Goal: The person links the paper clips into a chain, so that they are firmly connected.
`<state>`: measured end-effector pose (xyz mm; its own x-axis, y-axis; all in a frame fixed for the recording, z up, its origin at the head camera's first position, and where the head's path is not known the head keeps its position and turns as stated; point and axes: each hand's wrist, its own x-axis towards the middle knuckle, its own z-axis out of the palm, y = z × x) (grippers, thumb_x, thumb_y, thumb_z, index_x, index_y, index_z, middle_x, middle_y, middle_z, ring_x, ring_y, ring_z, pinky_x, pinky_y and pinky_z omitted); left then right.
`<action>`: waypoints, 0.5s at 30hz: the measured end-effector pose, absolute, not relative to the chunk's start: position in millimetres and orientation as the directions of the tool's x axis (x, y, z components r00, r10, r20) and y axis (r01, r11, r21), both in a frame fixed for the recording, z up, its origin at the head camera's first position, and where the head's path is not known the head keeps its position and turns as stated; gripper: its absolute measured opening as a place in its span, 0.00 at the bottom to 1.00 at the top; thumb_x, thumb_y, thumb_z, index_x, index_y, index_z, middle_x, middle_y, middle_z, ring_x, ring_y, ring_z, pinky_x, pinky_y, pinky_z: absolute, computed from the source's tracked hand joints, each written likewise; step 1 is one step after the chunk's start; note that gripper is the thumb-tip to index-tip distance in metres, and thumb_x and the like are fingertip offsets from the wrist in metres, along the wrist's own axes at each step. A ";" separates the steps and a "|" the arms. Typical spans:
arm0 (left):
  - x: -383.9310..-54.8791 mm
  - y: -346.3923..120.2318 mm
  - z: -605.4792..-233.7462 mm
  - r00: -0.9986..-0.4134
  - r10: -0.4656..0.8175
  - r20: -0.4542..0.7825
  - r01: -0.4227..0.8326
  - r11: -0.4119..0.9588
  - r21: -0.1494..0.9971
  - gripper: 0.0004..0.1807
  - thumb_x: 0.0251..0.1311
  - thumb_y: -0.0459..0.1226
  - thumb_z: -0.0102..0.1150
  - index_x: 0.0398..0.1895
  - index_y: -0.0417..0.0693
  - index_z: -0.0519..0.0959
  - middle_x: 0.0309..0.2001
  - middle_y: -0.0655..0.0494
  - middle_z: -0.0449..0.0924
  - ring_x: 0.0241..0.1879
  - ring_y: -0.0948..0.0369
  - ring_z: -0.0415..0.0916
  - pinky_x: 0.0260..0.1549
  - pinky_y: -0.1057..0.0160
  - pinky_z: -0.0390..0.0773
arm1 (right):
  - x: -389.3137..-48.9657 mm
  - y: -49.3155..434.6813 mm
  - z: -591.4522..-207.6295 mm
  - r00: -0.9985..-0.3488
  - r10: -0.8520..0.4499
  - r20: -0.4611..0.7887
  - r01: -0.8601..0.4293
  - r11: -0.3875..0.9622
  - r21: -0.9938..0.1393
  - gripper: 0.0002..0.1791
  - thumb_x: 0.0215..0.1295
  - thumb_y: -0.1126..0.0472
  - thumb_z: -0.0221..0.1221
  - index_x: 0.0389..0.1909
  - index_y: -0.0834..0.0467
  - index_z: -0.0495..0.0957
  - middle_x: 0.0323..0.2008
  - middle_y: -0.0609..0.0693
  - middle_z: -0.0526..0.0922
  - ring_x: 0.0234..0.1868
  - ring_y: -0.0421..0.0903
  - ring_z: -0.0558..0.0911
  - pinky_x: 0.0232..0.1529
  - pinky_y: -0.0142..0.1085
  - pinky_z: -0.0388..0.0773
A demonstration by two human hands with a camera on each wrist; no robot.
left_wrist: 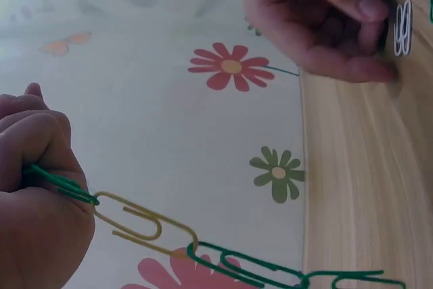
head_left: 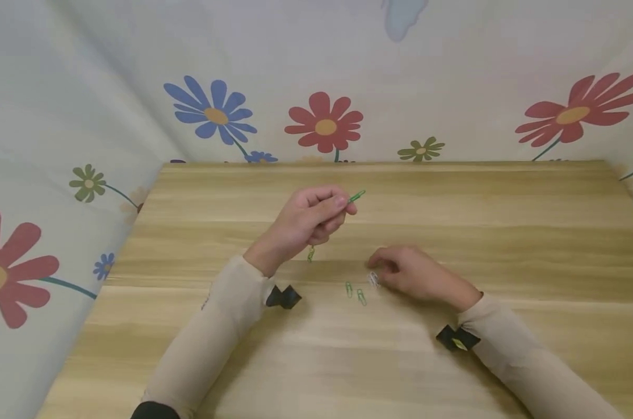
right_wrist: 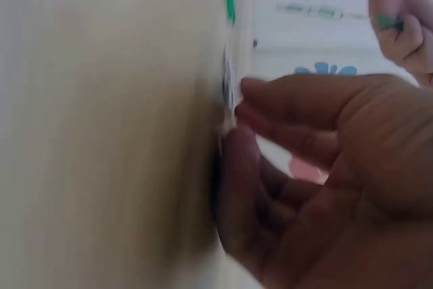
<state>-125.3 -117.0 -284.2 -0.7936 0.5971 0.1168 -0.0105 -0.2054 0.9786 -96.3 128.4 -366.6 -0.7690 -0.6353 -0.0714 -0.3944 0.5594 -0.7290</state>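
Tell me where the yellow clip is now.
In the left wrist view, the yellow clip is low, left of centre, linked between green clips, beside the left hand.

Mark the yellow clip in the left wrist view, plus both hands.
Yellow clip [left_wrist: 160, 227]: left wrist view, inner bend.
Left hand [head_left: 311, 218]: head view, base of the thumb.
Right hand [head_left: 416, 273]: head view, back of the hand.

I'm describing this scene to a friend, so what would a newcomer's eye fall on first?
Probably the central red flower catches the eye, on the backdrop behind the table. Next comes the chain of green and yellow paper clips hanging from the left hand. The right hand is low beside white paper clips on the table.
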 end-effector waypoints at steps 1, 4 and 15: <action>-125.0 -119.2 -284.5 -0.801 0.587 0.119 -0.007 -0.208 0.978 0.15 0.75 0.36 0.48 0.43 0.28 0.76 0.19 0.56 0.63 0.14 0.63 0.48 0.12 0.67 0.48 | -94.0 125.6 -368.1 -0.772 -0.632 -0.072 -0.399 0.569 -0.720 0.14 0.63 0.67 0.64 0.50 0.60 0.83 0.30 0.44 0.79 0.31 0.41 0.75 0.34 0.39 0.74; -124.9 -124.6 -286.0 -0.820 0.557 0.131 -0.002 -0.231 0.973 0.12 0.75 0.35 0.46 0.41 0.38 0.79 0.20 0.56 0.65 0.13 0.64 0.50 0.11 0.67 0.48 | -88.7 117.5 -372.3 -0.786 -0.614 -0.067 -0.412 0.602 -0.684 0.13 0.63 0.64 0.66 0.48 0.56 0.83 0.27 0.41 0.75 0.28 0.39 0.72 0.32 0.37 0.71; -134.2 -116.7 -295.5 -0.814 0.564 0.141 -0.049 -0.307 0.950 0.12 0.75 0.35 0.43 0.40 0.41 0.77 0.21 0.55 0.68 0.13 0.62 0.60 0.12 0.67 0.62 | -86.4 120.4 -363.9 -0.823 -0.558 -0.108 -0.350 0.647 -0.678 0.04 0.66 0.63 0.66 0.37 0.57 0.80 0.29 0.44 0.77 0.30 0.40 0.75 0.33 0.38 0.75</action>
